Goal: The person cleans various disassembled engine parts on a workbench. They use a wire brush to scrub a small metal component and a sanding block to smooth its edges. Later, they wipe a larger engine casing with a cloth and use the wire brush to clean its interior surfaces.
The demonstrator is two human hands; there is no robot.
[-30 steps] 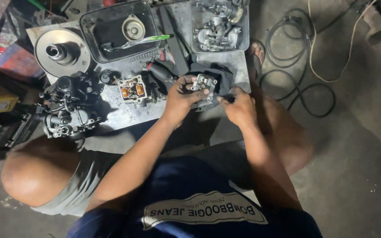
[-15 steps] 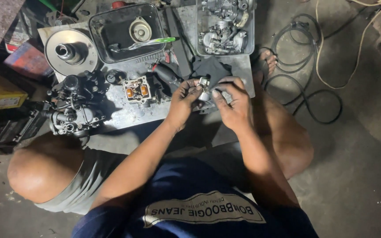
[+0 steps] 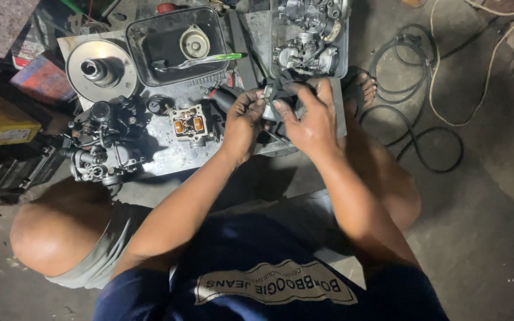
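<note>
While gripped: carburetor part [image 3: 267, 95], left hand [image 3: 242, 122].

The cloth [image 3: 285, 89] between the hands is dark, soft and matt. The small part [image 3: 267, 95] in it is bare metal — dull grey. The plate [image 3: 168, 156] underneath is scuffed, stained steel; the tray [image 3: 135, 35] at its far edge is glossy black, and the disc [image 3: 101, 70] at the far left corner shines smooth.

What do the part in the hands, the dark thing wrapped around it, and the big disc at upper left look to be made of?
Part: bare cast metal, going by its dull silver-grey look, though it is mostly hidden.
Dark thing: probably cloth; it is matt black and folds softly under the right hand and beside the left hand.
Disc: metal, with a smooth grey sheen and a machined hub.
</note>
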